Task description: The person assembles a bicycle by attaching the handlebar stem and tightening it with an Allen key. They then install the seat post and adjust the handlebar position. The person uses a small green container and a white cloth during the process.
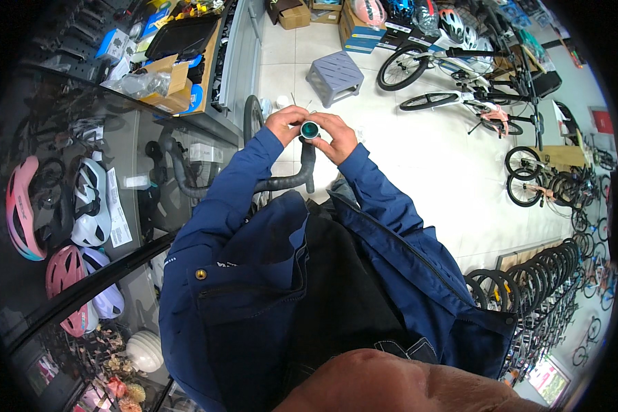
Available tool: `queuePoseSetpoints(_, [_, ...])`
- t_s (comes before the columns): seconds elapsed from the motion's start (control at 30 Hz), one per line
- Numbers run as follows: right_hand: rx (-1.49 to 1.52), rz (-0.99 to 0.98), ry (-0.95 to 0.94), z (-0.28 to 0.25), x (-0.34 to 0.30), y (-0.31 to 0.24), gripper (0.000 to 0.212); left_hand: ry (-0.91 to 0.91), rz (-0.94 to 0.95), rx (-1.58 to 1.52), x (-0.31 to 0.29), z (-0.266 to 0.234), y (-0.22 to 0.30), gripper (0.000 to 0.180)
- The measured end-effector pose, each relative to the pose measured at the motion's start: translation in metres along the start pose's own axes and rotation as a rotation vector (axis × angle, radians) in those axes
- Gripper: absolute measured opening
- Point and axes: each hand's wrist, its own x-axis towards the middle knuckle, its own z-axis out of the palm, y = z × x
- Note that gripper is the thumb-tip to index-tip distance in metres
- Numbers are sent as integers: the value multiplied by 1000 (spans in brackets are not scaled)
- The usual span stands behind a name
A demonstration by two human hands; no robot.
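Note:
Both hands meet in front of me around a small round cylinder [310, 130] with a pale rim and a dark teal inside; its exact kind is not clear. My left hand [285, 125] has its fingers closed at the cylinder's left side. On the other side my right hand [336, 137] is curled, its fingers over the top and the thumb below. Just under the hands is a bicycle drop handlebar [281, 182] wrapped in black tape. Thin wire-like strands [312, 106] show just beyond the fingers.
On the left, a glass display case [136, 226] holds several helmets, including a pink one [23, 209]. Beyond it, an open cardboard box [166, 81] lies on a counter. Ahead stands a grey plastic stool [334, 77]. Bicycles [460, 96] line the right side, with rows of tyres [529, 278] nearer.

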Motion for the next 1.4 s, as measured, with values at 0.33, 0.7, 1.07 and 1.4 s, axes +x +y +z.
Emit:
queuePoseSetpoints(0.33, [-9,-4,-11,0,0,1,52,31,14,25,-3,3,2,30])
queuePoseSetpoints(0.7, [-8,-9,-3,-1,1,0,51,29,-14,-48,-2,5,-4,31])
queuePoseSetpoints(1.07, [19,-32,9,-2,1,0,49,7,-44,-71,-2,3,0,29])
queuePoseSetpoints(1.4, [27,-19,8,-2,1,0,49,28,-32,-41,-3,5,-5,29])
